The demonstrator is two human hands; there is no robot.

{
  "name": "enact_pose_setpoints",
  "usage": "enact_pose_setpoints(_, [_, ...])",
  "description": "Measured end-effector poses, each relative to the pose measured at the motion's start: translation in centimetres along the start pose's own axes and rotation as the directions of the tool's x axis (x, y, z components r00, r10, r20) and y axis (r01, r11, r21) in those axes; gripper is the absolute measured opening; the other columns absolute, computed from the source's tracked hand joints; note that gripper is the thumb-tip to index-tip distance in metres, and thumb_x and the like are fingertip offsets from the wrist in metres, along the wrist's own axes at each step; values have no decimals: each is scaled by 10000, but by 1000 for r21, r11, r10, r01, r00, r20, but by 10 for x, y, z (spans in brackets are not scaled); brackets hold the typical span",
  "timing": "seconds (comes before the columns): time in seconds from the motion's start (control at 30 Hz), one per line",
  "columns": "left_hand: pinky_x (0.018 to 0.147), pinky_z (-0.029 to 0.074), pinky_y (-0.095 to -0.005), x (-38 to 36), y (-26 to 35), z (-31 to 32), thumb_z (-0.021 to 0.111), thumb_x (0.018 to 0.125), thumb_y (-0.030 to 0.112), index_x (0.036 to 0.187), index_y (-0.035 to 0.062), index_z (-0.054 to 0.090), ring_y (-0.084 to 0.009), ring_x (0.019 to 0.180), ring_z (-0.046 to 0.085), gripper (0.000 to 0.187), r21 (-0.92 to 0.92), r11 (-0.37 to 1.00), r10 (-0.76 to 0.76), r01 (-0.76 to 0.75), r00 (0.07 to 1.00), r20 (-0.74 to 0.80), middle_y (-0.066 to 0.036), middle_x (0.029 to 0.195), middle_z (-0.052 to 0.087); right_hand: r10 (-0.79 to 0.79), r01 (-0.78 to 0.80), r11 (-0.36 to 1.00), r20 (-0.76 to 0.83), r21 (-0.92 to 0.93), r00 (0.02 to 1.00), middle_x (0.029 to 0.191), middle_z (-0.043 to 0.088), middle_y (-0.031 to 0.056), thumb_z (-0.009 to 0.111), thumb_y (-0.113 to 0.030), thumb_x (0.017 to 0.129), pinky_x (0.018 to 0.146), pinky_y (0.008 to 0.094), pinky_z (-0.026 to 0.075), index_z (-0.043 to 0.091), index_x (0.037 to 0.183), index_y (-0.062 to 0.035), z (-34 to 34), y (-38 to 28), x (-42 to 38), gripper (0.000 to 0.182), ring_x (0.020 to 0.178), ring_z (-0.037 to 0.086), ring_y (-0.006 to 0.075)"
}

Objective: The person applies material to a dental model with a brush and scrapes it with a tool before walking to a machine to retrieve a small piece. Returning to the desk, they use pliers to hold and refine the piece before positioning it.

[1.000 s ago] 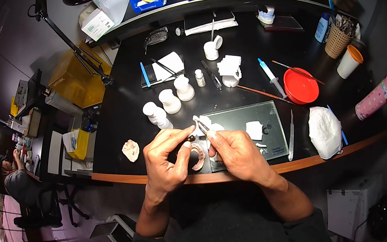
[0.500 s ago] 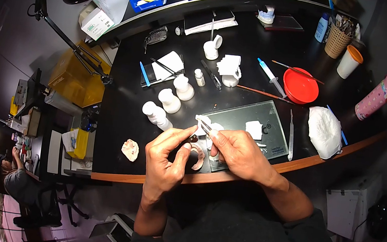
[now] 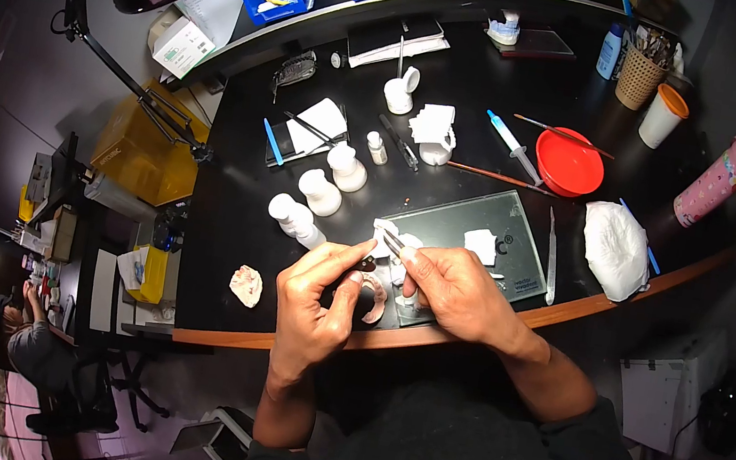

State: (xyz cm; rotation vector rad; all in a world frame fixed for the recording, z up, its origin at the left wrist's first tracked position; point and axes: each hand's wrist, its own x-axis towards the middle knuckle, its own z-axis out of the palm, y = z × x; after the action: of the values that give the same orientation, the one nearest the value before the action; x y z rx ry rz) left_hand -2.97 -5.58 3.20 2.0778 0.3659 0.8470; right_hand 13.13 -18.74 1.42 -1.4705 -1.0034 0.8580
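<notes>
My right hand (image 3: 463,294) is closed around slim metal tweezers (image 3: 394,241), whose tip meets a small white piece (image 3: 384,228) above the table. My left hand (image 3: 317,297) is curled just to the left, its index fingertip close to the tweezers. A small dark item (image 3: 366,266) shows between its thumb and index finger; I cannot make out what it is. Below the fingertips lies a pinkish horseshoe-shaped dental arch (image 3: 374,302), partly hidden by my left hand. Under my right hand is a glass slab (image 3: 485,211) with a folded white tissue (image 3: 481,246) on it.
White bottles (image 3: 320,192) stand left of the slab; a pink cast piece (image 3: 246,285) lies near the front edge. To the right are a red bowl (image 3: 570,163), a syringe (image 3: 514,147), a metal spatula (image 3: 552,258) and a white cloth bundle (image 3: 614,253). Another person (image 3: 37,342) sits far left.
Both hands keep nearly the same pose around the tweezers and the white piece. The view has shifted very slightly.
</notes>
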Motion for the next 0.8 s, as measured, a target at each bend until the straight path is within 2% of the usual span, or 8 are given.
enact_pose_setpoints(0.03, [691,512,-281,0,0,0,599,848,-92,1189,-25,740,-171,750,659,375,0,1000,-2,2,1000,1,-135,882,695,8,-8,1000,6,-6,1000,573,444,-44,493,-353,1111,502,265,315,638,775,-21,0,0,0,494,544,375,50])
enact_pose_setpoints(0.13, [683,508,-278,0,0,1,601,849,-94,1190,-25,740,-168,742,654,375,4,1000,1,-1,1000,2,-133,884,694,11,-11,1000,6,2,1000,571,439,-45,494,-353,1111,500,266,313,638,775,-21,-1,2,-1,493,542,371,51])
enact_pose_setpoints(0.23, [682,507,-276,0,-1,2,602,850,-98,1194,-24,740,-167,739,653,378,13,1000,10,-10,1000,1,-133,891,695,-25,24,999,-26,-26,999,510,444,53,501,-371,1093,502,348,372,664,757,4,0,2,0,529,499,439,117])
enact_pose_setpoints(0.8, [669,505,-271,2,0,2,596,844,-110,1205,-14,739,-163,742,654,399,51,998,33,-36,999,42,-132,913,692,-16,13,998,-46,-62,999,514,458,49,503,-363,1093,498,344,375,657,753,-1,-3,5,-3,521,490,453,116])
